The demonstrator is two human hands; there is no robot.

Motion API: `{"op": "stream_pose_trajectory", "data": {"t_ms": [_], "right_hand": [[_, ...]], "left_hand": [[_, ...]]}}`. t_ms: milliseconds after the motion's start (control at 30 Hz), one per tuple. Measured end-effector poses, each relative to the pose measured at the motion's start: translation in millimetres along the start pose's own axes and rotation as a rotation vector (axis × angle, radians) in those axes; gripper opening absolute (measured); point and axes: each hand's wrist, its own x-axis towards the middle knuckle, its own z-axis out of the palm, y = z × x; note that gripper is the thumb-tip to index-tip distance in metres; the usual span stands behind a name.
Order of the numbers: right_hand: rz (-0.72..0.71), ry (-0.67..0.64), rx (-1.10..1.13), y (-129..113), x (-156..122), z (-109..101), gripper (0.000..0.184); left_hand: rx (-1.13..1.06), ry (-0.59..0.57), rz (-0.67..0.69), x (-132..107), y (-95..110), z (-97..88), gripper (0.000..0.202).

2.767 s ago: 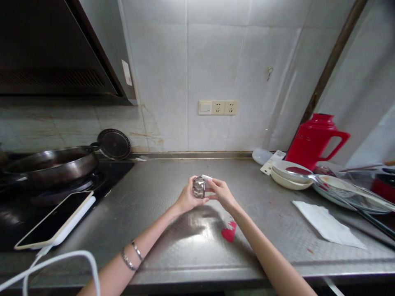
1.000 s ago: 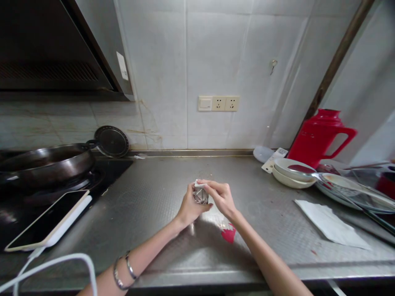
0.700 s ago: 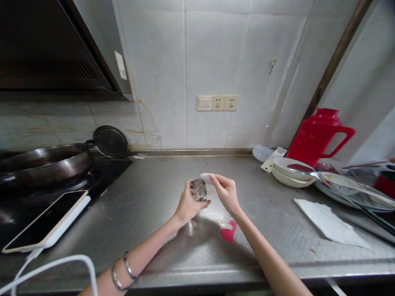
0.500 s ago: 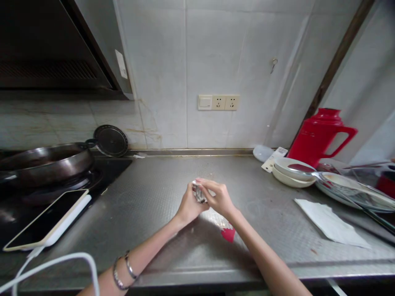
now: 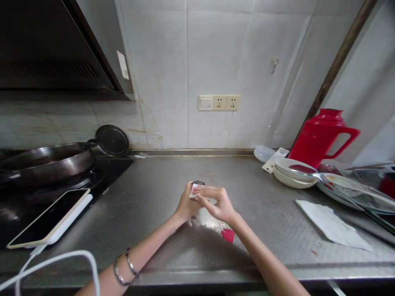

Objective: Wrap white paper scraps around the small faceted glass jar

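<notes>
Two silvery bands [image 5: 120, 280] circle the left forearm [image 5: 154, 245].

We're looking at metal here: the surface [image 5: 154, 176] has a silvery sheen and a fine raised pattern! In the right hand [image 5: 217, 202] we've a white wad [image 5: 194, 191], matt and papery; at the left hand [image 5: 186, 206], a dark thing [image 5: 198, 182] shows a glossy edge, the rest hidden. Over right, we get a red flask [image 5: 317, 135] in shiny plastic and a matt paper sheet [image 5: 335, 226]. Far left, a metal pan [image 5: 64, 163], softly lustrous; near left, a phone [image 5: 46, 218], smooth and glassy!
</notes>
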Motion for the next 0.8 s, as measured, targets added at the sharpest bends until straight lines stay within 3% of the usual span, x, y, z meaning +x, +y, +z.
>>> {"op": "stream_pose_trajectory", "data": {"t_ms": [100,200,267,400,667,733,800], "right_hand": [[0.206,0.230,0.075,3,3,-3,0.025],[0.327,0.463,0.035,13,5,-6,0.027],[0.330,0.435,0.012,19,5,-6,0.027],[0.242,0.253,0.004,19,2,-1,0.024],[0.074,0.110,0.040,6,0,3,0.022],[0.120,0.119,0.090,7,0,2,0.023],[0.226,0.239,0.111,11,1,-1,0.026]], "left_hand": [[0.060,0.039,-0.074,1,5,-1.3,0.063],[0.042,0.059,-0.059,1,10,-1.9,0.066],[0.009,0.065,-0.024,0,12,-1.5,0.065],[0.012,0.060,-0.038,-2,13,-0.4,0.066],[-0.046,0.074,-0.108,5,18,-9.4,0.062],[-0.028,0.096,-0.123,8,19,-11.3,0.061],[-0.012,0.120,-0.133,9,19,-11.4,0.061]]}}
